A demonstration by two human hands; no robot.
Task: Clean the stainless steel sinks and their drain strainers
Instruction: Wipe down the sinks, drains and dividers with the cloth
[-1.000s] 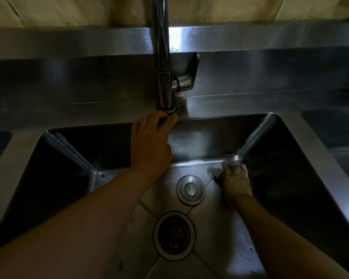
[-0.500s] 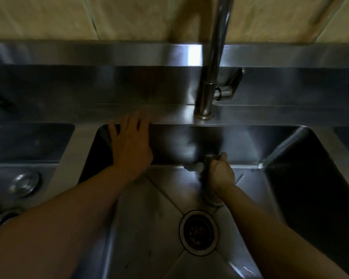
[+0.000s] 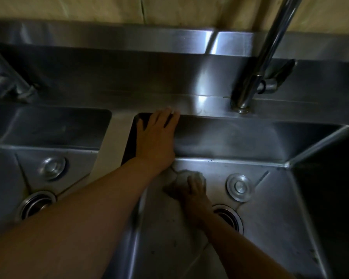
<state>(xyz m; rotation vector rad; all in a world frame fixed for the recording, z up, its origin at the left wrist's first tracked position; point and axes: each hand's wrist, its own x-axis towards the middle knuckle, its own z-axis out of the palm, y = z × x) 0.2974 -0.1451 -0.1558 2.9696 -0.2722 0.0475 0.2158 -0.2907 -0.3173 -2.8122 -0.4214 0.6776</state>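
Note:
I look down into a stainless steel sink (image 3: 270,228) with a round drain strainer (image 3: 230,218) in its floor and a small round steel cap (image 3: 239,187) behind it. My right hand (image 3: 195,196) grips a pale cleaning cloth (image 3: 181,178) pressed on the sink floor near the back left corner; my wrist hides part of the drain. My left hand (image 3: 157,137) lies with straight fingers against the sink's back wall, fingertips on the rim. A second sink (image 3: 12,178) at left has its own drain (image 3: 35,204) and cap (image 3: 52,168).
A tall steel faucet (image 3: 256,73) with a side lever stands on the back ledge right of my left hand. A steel divider (image 3: 111,141) separates the two basins. A steel backsplash (image 3: 129,39) runs under a beige tiled wall. Another fixture (image 3: 6,81) sits at the far left.
My right hand with the cloth has slid left along the sink floor from the right back corner to the left back corner. My left hand left the faucet base and moved left along the rim.

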